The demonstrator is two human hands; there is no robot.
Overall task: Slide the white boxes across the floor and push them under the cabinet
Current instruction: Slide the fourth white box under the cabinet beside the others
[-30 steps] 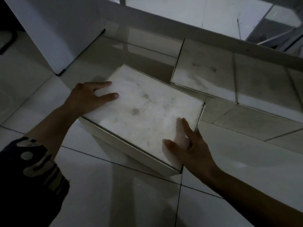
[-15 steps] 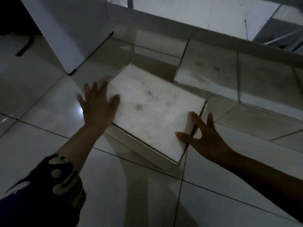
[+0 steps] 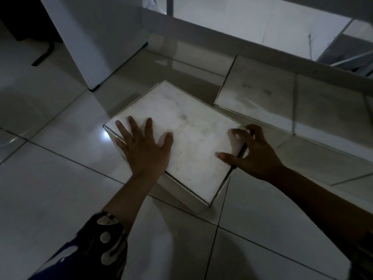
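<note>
A flat white box with a smudged lid lies skewed on the glossy tiled floor, one corner pointing at the gap under the white cabinet. My left hand rests flat on the lid's near left part, fingers spread. My right hand hooks over the box's right corner, thumb on the lid and fingers curled on the edge. Two more white boxes lie side by side beneath the cabinet's front edge on the right.
A white upright panel of the cabinet stands at the left, its foot touching the floor just left of the box's far corner. A dark chair leg shows at the far left. Open tiles lie near me.
The box has slid away from me towards the cabinet. My left hand moved from the box's left side onto the lid; my right hand shifted up to the right corner.
</note>
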